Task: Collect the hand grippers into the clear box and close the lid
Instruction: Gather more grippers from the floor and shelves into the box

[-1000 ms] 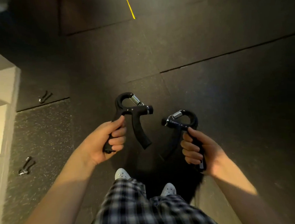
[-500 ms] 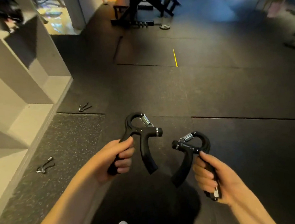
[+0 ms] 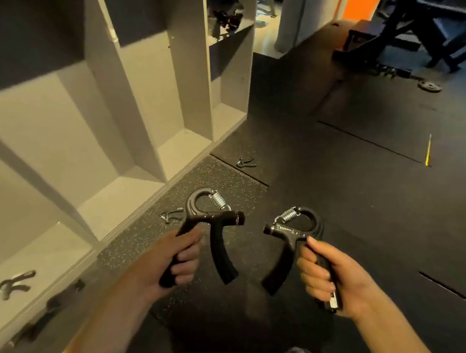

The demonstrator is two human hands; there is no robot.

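Hand gripper (image 3: 216, 215), black, curved handles, steel spring

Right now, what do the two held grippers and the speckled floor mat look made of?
Left hand's gripper and right hand's gripper: matte black, probably plastic with rubbery grips; no glare. Their springs: bright coiled metal, shiny. Floor mat: likely rubber, dull black with pale speckles.

Curled fingers (image 3: 186, 256): left hand (image 3: 174, 261), right hand (image 3: 333, 278)
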